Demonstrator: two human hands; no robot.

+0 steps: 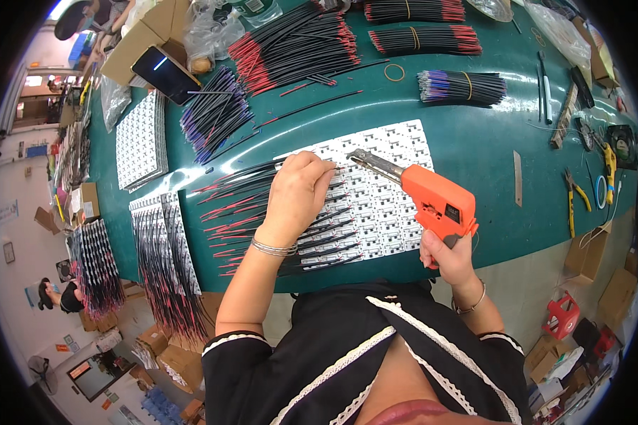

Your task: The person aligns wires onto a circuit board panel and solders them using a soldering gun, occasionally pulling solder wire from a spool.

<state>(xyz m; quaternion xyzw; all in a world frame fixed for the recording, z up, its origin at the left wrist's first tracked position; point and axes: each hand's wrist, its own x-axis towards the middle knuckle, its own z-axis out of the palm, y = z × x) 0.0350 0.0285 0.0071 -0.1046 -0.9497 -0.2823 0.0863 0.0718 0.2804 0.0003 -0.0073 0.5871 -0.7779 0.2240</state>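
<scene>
In the middle of the bench lies a white circuit board panel (404, 234) divided into many small units. Thin black wires with red ends (237, 230) are fixed along its left part and fan out leftward. My left hand (298, 195) rests over the panel's upper left, thumb and fingers pinched on a thin wire, most of which the hand hides. My right hand (450, 258) grips the handle of an orange soldering gun (439, 198). The gun's metal tip points left and lies just above the panel, a short way right of my left fingertips.
Piles of black-red wires (298, 49) and black-purple wires (216, 113) lie behind. A phone (164, 74) leans against a cardboard box (149, 32). Stacked white panels (142, 142) and a wired panel (164, 248) are at left. Yellow-handled pliers (578, 198) lie at right.
</scene>
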